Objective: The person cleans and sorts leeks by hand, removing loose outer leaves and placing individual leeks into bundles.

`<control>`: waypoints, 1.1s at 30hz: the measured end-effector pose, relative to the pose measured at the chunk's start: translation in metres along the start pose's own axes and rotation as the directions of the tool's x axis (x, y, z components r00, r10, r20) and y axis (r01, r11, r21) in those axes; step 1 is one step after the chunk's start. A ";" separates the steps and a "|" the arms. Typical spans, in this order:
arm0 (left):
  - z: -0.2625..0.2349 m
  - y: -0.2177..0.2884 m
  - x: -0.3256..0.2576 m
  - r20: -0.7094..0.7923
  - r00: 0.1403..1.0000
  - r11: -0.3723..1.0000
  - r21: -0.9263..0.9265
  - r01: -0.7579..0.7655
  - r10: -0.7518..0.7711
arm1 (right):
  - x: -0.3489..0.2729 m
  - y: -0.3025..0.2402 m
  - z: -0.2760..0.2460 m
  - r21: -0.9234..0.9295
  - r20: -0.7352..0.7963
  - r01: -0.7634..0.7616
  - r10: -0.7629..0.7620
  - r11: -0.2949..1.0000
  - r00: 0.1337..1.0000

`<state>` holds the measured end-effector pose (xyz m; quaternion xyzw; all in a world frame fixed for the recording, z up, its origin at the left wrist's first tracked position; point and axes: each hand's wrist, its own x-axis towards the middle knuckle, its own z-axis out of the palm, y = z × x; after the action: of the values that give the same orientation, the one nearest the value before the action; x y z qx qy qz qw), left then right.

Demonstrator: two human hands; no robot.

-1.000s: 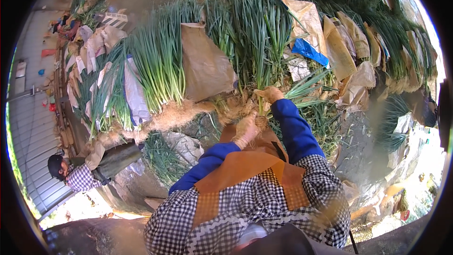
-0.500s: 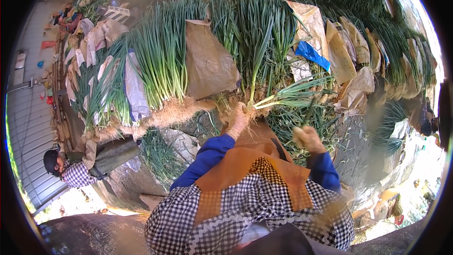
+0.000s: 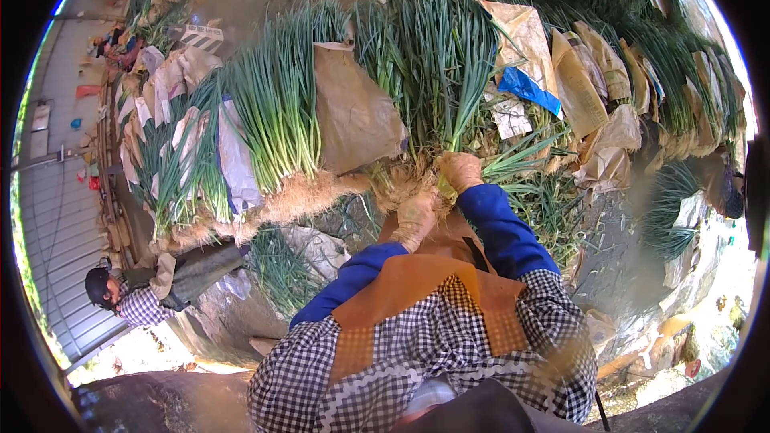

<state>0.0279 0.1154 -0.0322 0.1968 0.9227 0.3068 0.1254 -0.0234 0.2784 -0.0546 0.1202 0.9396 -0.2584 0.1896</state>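
Long green onions (image 3: 454, 124) stand upright before me, leaves pointing away and roots toward me. My right hand (image 3: 459, 171) is closed around their lower stalks. Just to its left and nearer, my left hand (image 3: 417, 216) is closed at the pale root ends, and the two hands almost touch. Fingers of both hands are partly hidden by the roots and by each other. A few loose green onions (image 3: 513, 158) lie slanted to the right of my right hand. Hairy tan roots (image 3: 401, 178) are bunched left of my hands.
A row of green onions (image 3: 281, 104) stretches to the left, split by a brown paper sheet (image 3: 353, 108) and a grey one (image 3: 237, 160). More paper sheets (image 3: 577, 84) stand at the right. A co-worker (image 3: 144, 293) bends over the row's left end. Leaf scraps (image 3: 549, 212) lie at right.
My right hand has come left and away from me, from the right side onto the stalks. A thin dark tool at it earlier no longer shows. My left hand has shifted slightly nearer me.
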 end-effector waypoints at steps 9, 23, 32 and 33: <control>0.049 -0.107 0.003 0.047 0.895 0.814 -0.395 0.425 -0.444 | -0.125 -0.003 -0.069 0.724 0.192 0.200 -0.470 0.661 0.862; -0.095 0.037 0.019 -0.183 0.966 0.959 -0.184 -0.214 0.180 | -0.035 0.000 -0.007 0.945 0.076 -0.065 0.022 -0.321 0.997; -0.046 -0.022 -0.005 0.623 0.781 -0.297 -0.755 0.585 -0.045 | -0.019 -0.050 -0.045 0.975 0.158 -0.122 -0.192 0.183 0.969; -0.037 -0.010 -0.001 0.654 0.750 -0.340 -0.732 0.591 -0.104 | -0.009 -0.032 -0.013 0.968 0.170 -0.124 -0.208 0.217 0.963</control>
<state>0.0131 0.0886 -0.0094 -0.2275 0.3187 0.7951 0.4631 -0.0294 0.2577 -0.0270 0.1510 0.5388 -0.8072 0.1882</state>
